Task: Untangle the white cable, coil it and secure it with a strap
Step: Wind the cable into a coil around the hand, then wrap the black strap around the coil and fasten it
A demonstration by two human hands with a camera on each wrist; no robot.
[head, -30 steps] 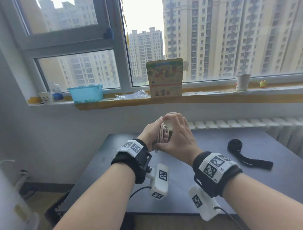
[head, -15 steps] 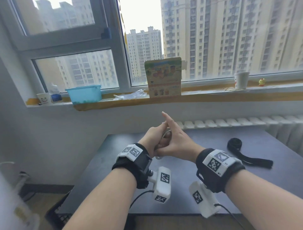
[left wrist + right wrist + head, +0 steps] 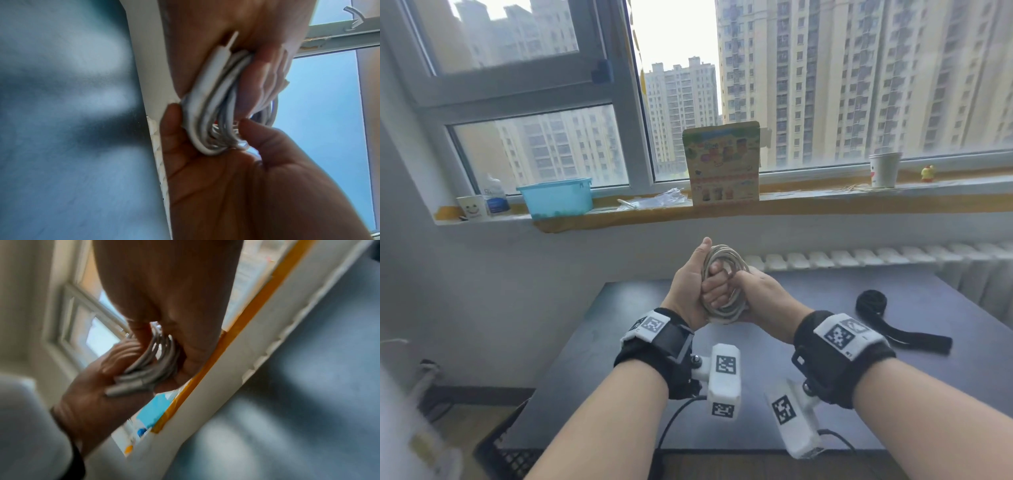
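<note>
A wide white-framed window (image 3: 619,102) fills the far wall, daylight coming through it from pale high-rise apartment blocks (image 3: 859,78) outside. Below runs a long sill edged with orange-brown tape (image 3: 825,207). On it stand a turquoise plastic tub (image 3: 555,198), a white cup with a smiley face (image 3: 471,208), a colourful cardboard box (image 3: 724,163), a white paper cup (image 3: 883,170) and a small yellow figurine (image 3: 927,173). A white ribbed radiator (image 3: 876,255) sits under the sill, behind a dark matte table (image 3: 592,342). White plaster wall (image 3: 482,291) lies left.
</note>
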